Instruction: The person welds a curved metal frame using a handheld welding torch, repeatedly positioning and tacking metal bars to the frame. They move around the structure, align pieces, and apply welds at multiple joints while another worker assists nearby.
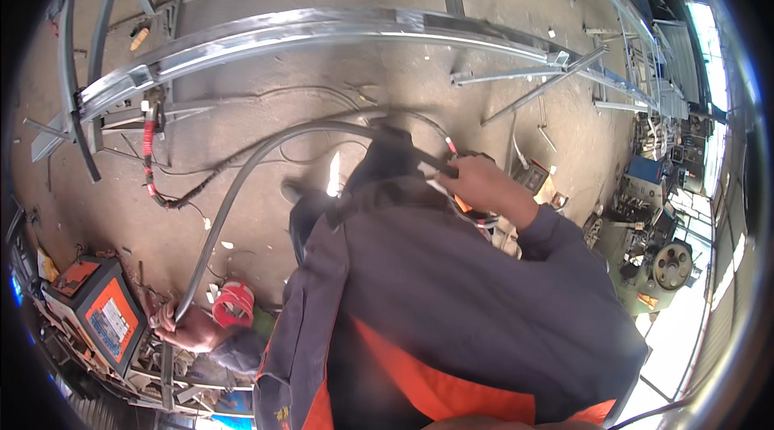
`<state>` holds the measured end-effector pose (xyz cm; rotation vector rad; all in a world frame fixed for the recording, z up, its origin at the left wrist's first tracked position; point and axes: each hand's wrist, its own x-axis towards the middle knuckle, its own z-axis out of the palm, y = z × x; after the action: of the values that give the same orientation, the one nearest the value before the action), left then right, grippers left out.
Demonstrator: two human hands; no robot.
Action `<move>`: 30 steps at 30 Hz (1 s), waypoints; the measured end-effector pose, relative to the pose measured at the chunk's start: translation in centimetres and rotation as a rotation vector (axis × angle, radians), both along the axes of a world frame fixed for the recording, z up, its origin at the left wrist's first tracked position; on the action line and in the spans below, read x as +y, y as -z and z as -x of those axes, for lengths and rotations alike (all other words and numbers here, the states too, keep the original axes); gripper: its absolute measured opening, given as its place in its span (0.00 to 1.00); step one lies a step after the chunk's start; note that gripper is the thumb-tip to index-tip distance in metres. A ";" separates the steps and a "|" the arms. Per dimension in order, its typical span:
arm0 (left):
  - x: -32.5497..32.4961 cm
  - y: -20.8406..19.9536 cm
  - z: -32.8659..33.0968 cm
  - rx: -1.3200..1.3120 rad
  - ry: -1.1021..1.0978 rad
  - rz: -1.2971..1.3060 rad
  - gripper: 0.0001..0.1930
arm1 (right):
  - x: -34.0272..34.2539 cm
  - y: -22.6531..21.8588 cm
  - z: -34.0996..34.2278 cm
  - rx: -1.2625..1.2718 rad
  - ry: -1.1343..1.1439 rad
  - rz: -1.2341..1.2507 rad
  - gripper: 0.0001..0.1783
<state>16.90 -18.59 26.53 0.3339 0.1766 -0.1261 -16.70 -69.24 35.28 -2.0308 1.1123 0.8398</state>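
A thick grey cable (246,176) arcs across in front of me, from my left side over to my right. My left hand (192,328) is closed around its lower end, beside an orange and black box-shaped machine (106,313) with a labelled panel. At the other side, my right hand (481,186) grips the cable near my hip, fingers wrapped round it. Just below that hand an orange object (463,204) shows in part; I cannot tell whether the hand touches it. A red roll-shaped item (234,303) sits close to my left wrist.
Long galvanised steel frames (322,31) span the space ahead. A dark cable with red wrapping (148,144) hangs from them and trails over the concrete floor (258,124). Loose metal bars (532,95) lie at the right. Equipment with a round wheel (672,265) stands far right.
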 end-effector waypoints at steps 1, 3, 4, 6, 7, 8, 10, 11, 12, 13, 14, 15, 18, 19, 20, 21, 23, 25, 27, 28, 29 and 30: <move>1.9 -0.8 -1.5 -0.048 0.024 0.022 0.11 | 1.9 -1.2 -1.9 -0.062 -0.026 0.062 0.29; 5.6 -2.3 -4.4 -0.075 0.057 0.027 0.14 | 4.3 -3.2 -4.3 -0.109 0.007 0.062 0.25; 7.2 -3.0 -5.6 -0.077 0.050 0.020 0.15 | 5.5 -3.5 -5.4 -0.205 0.008 0.048 0.24; 9.9 -4.3 -7.6 -0.150 0.027 0.033 0.17 | 7.5 -3.1 -8.0 -0.157 0.147 0.023 0.23; 10.8 -4.8 -8.4 -0.141 -0.033 0.020 0.17 | 8.0 -2.4 -9.3 -0.166 0.196 -0.004 0.23; 11.5 -5.3 -9.1 -0.135 -0.081 -0.005 0.12 | 8.3 -1.0 -10.8 -0.182 0.124 0.050 0.22; 11.3 -6.1 -9.0 -0.163 -0.069 0.008 0.05 | 7.9 2.8 -11.3 -0.274 -0.009 0.144 0.21; 10.8 -6.3 -9.7 -0.180 -0.014 0.042 0.04 | 7.9 5.1 -12.0 -0.222 -0.034 0.196 0.20; 9.9 -6.6 -10.0 -0.188 0.028 0.033 0.05 | 7.1 7.8 -12.7 -0.231 -0.068 0.245 0.19; 8.9 -6.8 -10.5 -0.186 0.056 0.020 0.06 | 6.3 10.4 -13.5 -0.225 -0.097 0.299 0.19; 7.8 -7.1 -10.6 -0.156 0.034 -0.026 0.06 | 5.4 12.6 -13.9 -0.264 -0.141 0.331 0.18; 6.7 -7.4 -10.7 -0.152 0.037 -0.045 0.07 | 5.1 14.4 -14.3 -0.288 -0.179 0.364 0.18; 2.1 -7.3 -11.0 -0.074 0.118 -0.070 0.09 | 6.5 17.9 -17.4 -0.469 -0.177 0.336 0.19; 0.0 -6.6 -10.5 -0.024 0.167 -0.123 0.09 | 7.1 17.9 -19.3 -0.465 -0.125 0.312 0.20; -2.7 -5.7 -9.4 -0.084 0.313 -0.223 0.10 | 8.0 17.4 -21.6 -0.512 -0.095 0.228 0.21; -5.6 -4.6 -8.4 -0.147 0.381 -0.444 0.12 | 9.3 16.6 -24.3 -0.670 -0.085 0.128 0.20; -10.8 -2.1 -8.1 -0.167 0.639 -0.840 0.16 | 11.9 13.6 -29.6 -0.765 0.023 -0.155 0.19; -14.9 -0.1 -8.5 -0.220 0.761 -0.871 0.18 | 14.0 10.1 -34.3 -0.916 0.069 -0.599 0.22; -17.9 1.0 -10.2 -0.454 0.733 -0.842 0.15 | 14.8 7.6 -38.8 -0.863 -0.004 -0.671 0.25; -18.9 1.2 -11.5 -0.530 0.815 -0.955 0.18 | 14.9 7.1 -41.1 -0.885 -0.097 -0.567 0.25; -20.0 1.3 -13.2 -0.605 0.897 -1.068 0.20 | 14.8 6.9 -43.3 -0.909 -0.192 -0.463 0.26; -21.0 1.3 -14.5 -0.638 1.030 -1.186 0.23 | 14.2 6.8 -44.3 -0.899 0.255 -0.723 0.23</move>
<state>31.36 -39.54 25.27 1.6080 -0.6167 -0.9323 27.63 -55.01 28.51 -1.3436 0.4279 0.0932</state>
